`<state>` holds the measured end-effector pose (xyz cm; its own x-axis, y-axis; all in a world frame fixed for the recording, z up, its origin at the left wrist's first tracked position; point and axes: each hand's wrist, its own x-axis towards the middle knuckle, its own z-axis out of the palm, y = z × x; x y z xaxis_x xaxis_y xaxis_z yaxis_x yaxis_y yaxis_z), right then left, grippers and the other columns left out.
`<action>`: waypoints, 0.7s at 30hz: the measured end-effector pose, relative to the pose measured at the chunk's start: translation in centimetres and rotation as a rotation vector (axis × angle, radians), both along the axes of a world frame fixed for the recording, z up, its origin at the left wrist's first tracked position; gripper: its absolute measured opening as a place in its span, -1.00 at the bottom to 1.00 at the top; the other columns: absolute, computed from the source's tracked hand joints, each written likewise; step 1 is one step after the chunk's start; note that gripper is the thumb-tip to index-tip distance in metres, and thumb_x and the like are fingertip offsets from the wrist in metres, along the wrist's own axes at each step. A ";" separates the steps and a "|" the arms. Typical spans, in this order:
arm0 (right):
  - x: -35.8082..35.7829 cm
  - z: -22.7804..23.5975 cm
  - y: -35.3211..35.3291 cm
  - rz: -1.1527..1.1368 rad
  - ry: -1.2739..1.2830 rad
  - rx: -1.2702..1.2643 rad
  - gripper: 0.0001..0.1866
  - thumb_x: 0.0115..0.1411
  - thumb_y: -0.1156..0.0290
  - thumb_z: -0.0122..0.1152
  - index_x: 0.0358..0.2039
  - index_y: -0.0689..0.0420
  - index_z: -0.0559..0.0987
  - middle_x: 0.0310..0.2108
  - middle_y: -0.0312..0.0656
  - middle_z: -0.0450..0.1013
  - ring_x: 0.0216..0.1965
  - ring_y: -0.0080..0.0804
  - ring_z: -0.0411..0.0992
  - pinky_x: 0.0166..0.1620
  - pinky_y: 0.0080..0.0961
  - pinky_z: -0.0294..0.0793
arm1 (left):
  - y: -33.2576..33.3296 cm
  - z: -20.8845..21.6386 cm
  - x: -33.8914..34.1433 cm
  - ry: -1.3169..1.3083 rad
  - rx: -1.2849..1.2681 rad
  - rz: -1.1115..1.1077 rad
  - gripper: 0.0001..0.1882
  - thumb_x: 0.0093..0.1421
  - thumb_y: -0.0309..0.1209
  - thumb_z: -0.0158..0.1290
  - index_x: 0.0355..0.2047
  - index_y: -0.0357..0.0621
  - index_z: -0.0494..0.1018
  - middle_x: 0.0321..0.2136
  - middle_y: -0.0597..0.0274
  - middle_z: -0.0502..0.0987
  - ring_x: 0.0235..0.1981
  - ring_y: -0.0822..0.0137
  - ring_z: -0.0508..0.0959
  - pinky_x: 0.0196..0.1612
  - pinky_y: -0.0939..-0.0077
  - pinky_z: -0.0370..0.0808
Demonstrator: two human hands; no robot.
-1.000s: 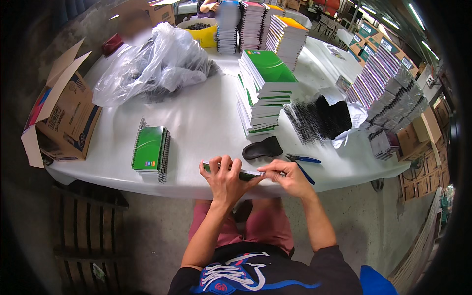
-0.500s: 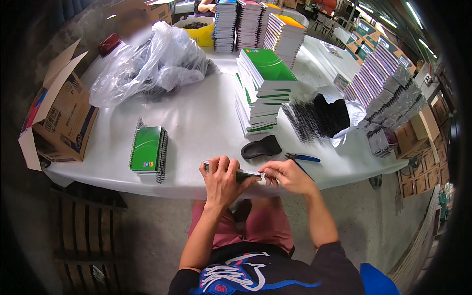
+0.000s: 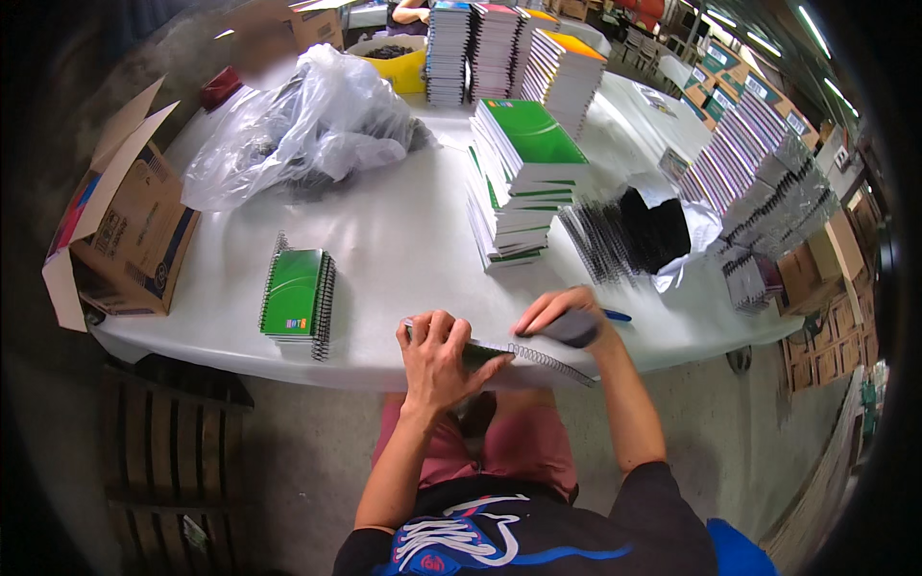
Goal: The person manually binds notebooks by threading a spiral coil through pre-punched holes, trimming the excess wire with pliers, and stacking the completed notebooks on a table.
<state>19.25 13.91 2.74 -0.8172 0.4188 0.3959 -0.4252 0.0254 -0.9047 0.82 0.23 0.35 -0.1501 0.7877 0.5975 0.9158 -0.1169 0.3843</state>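
My left hand (image 3: 434,360) is closed round a green-covered notebook (image 3: 476,355) held on edge at the table's front. A thin spiral coil (image 3: 549,359) runs out of the notebook's right end, most of its length free. Just above this coil, my right hand (image 3: 567,312) grips a dark rounded pad (image 3: 573,328), its fingertips near the notebook's edge. Behind that hand, the blue handle of a cutting tool (image 3: 617,316) shows; its other parts are hidden.
Left of my hands lies a small pile of coiled green notebooks (image 3: 296,293). Ahead rises a tall stack of green notebooks (image 3: 528,144), with black spiral coils (image 3: 615,235) to its right. An open carton (image 3: 134,230) and a clear plastic bag (image 3: 307,134) occupy the left side.
My right hand has picked the dark pad up off the table and brought it over the coil. The coil now shows sticking out rightward. My left hand stays on the notebook.
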 end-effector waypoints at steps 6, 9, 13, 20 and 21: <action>-1.1 1.2 -1.3 -0.167 -0.298 0.301 -0.76 -0.21 0.68 0.16 -0.45 0.23 0.64 -0.46 -0.14 0.57 -0.44 -0.45 0.50 -0.29 -0.57 0.46 | 0.1 -0.1 -0.2 0.000 0.025 -0.025 -0.42 -0.21 0.18 0.20 -0.51 -0.09 0.37 -0.36 0.22 0.31 -0.20 0.17 0.31 -0.06 0.17 0.12; -1.2 0.9 -0.8 -0.288 -0.601 0.454 -0.77 -0.19 0.70 0.15 -0.46 0.23 0.64 -0.48 -0.17 0.57 -0.44 -0.45 0.51 -0.28 -0.56 0.46 | 0.1 0.1 -0.4 0.000 -0.004 -0.073 -0.42 -0.24 0.16 0.23 -0.52 -0.09 0.38 -0.29 0.20 0.31 -0.16 0.14 0.30 -0.05 0.17 0.15; -1.6 2.1 -1.8 -0.169 -0.288 0.348 -0.73 -0.19 0.71 0.11 -0.45 0.19 0.64 -0.47 -0.16 0.56 -0.42 -0.45 0.51 -0.29 -0.56 0.47 | 0.0 -0.1 -0.5 -0.027 0.051 -0.043 -0.39 -0.38 0.10 0.32 -0.54 -0.14 0.37 -0.15 0.12 0.32 -0.08 0.08 0.26 -0.04 0.15 0.19; -2.5 1.5 -2.2 -0.222 -0.174 0.124 -0.73 -0.23 0.66 0.18 -0.42 0.18 0.63 -0.49 -0.16 0.52 -0.43 -0.42 0.48 -0.36 -0.54 0.41 | 0.6 -0.6 -1.6 -0.273 0.141 -0.023 -0.32 -0.61 -0.04 0.44 -0.55 -0.14 0.34 -0.03 0.06 0.17 -0.17 0.14 0.26 -0.23 0.26 0.36; -3.2 2.3 -2.9 -0.223 -0.213 0.349 -0.77 -0.20 0.69 0.14 -0.46 0.21 0.63 -0.53 -0.16 0.53 -0.47 -0.48 0.48 -0.38 -0.57 0.42 | 0.8 -1.8 -1.9 -0.369 0.104 -0.055 -0.30 -0.57 -0.04 0.45 -0.50 -0.14 0.33 -0.05 0.07 0.14 -0.23 0.20 0.28 -0.28 0.28 0.37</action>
<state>16.08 11.01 5.03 -0.8010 0.4649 0.3772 -0.1804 0.4133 -0.8926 -1.07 1.02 -1.42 -0.3294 0.7385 0.5883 0.7091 -0.2180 0.6706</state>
